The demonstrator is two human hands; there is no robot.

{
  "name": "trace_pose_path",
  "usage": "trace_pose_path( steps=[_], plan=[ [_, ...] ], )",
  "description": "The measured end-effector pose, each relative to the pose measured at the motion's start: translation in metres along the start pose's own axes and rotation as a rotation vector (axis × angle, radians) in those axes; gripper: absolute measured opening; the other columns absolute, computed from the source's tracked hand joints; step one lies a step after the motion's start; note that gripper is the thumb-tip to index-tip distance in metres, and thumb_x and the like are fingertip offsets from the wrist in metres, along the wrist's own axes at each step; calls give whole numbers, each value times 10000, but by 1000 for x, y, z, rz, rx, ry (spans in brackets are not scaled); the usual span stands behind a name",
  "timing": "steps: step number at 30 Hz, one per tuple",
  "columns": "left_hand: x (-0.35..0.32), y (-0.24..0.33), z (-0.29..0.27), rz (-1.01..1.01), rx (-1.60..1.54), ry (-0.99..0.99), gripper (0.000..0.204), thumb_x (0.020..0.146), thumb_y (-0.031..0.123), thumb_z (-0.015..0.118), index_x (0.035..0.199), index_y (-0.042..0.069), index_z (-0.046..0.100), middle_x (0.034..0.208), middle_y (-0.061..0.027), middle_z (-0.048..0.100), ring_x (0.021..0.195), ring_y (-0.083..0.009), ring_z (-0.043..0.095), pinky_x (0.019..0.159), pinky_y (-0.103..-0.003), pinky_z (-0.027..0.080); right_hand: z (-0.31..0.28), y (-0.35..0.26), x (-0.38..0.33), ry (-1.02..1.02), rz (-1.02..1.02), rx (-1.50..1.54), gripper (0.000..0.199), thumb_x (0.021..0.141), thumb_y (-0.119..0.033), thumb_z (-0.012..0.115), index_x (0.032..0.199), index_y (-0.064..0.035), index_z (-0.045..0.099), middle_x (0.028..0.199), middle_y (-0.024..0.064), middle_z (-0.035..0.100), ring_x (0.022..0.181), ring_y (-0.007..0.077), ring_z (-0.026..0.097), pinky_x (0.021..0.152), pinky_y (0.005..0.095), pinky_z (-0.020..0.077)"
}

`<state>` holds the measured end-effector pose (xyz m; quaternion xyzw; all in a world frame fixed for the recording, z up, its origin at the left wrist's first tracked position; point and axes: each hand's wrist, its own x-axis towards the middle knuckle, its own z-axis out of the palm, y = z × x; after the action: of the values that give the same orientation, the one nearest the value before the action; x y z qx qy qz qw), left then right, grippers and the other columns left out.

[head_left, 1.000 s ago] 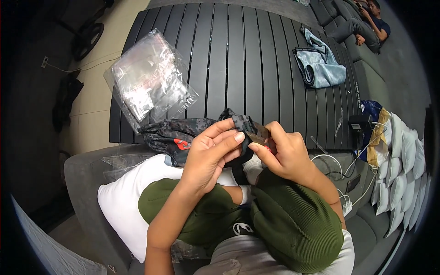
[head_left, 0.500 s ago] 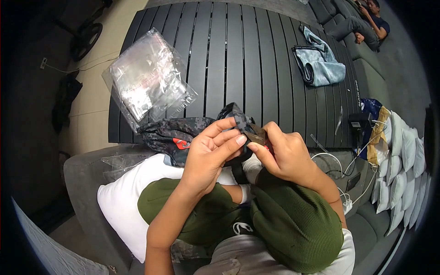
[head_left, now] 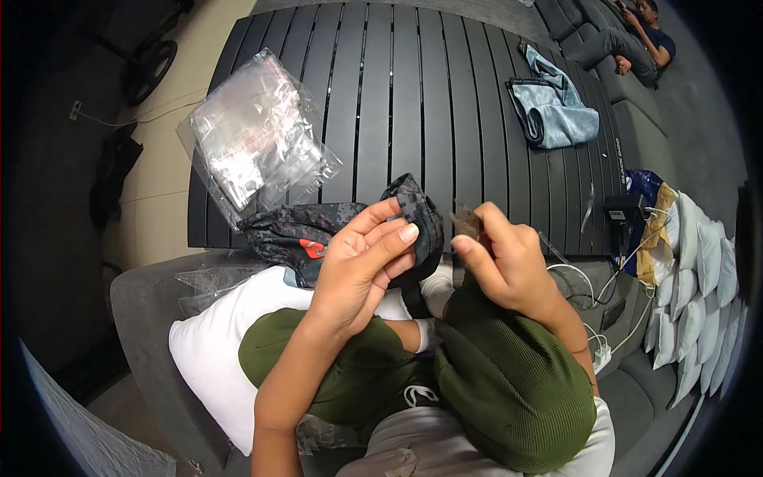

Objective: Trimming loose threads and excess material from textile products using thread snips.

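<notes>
A dark digital-camouflage cloth garment (head_left: 318,219) with a red patch stretches from the table's near edge toward my lap. My left hand (head_left: 358,266) pinches its bunched, looped end between thumb and fingers. To the right, apart from the cloth, my right hand (head_left: 513,258) is closed with thumb and forefinger together on a small, thin brownish piece (head_left: 466,221). What that piece is made of I cannot tell.
A black slatted table (head_left: 373,103) carries a stack of clear plastic bags (head_left: 254,131) and a folded blue-grey cloth (head_left: 556,111). White pouches (head_left: 699,278) and cables (head_left: 572,274) lie at right. A white pillow (head_left: 211,358) is beside my leg. A person (head_left: 636,40) sits far right.
My right hand has drawn to the right, away from the camouflage cloth, with the brownish piece in its fingers. My left hand keeps the cloth and has barely moved.
</notes>
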<state>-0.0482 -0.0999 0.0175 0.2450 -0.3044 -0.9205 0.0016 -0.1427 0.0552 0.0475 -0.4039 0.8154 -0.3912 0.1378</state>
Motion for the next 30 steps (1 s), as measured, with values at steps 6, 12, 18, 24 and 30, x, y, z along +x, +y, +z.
trace_pose_path(
  steps=[6,12,18,24,30],
  plan=[
    [-1,-1,0,-19,-38,-28,309,822,42,557,1110,31,443,957,-61,584,838,-88,578,706,-202,500,10,2,2,-37,-109,-112,244,790,-180,597,751,-4,431,496,87,476,383,219,488,370,290,363],
    [0,-1,-3,-82,-148,-58,299,823,52,559,1100,38,449,963,-64,584,844,-104,580,722,-220,498,13,0,6,4,-184,-214,292,791,-234,601,719,-19,416,479,85,493,372,239,502,341,306,376],
    [0,0,-3,-129,-202,-99,285,833,54,537,1104,36,452,994,-75,572,907,-136,566,800,-274,470,14,0,7,13,-215,-283,295,791,-240,599,705,-25,416,454,76,474,352,221,487,335,303,371],
    [0,2,-2,-159,-267,-134,285,841,52,518,1116,25,449,1020,-85,559,962,-155,544,853,-303,441,12,2,5,-6,-234,-287,226,786,-148,594,718,-7,431,469,84,443,379,239,482,374,293,365],
    [-2,8,-1,-46,-198,-71,263,845,52,506,1103,27,461,1023,-96,559,952,-166,562,832,-310,475,-13,3,10,49,-86,-11,334,787,-261,592,922,28,492,565,58,442,484,136,437,460,248,341]
  ],
)
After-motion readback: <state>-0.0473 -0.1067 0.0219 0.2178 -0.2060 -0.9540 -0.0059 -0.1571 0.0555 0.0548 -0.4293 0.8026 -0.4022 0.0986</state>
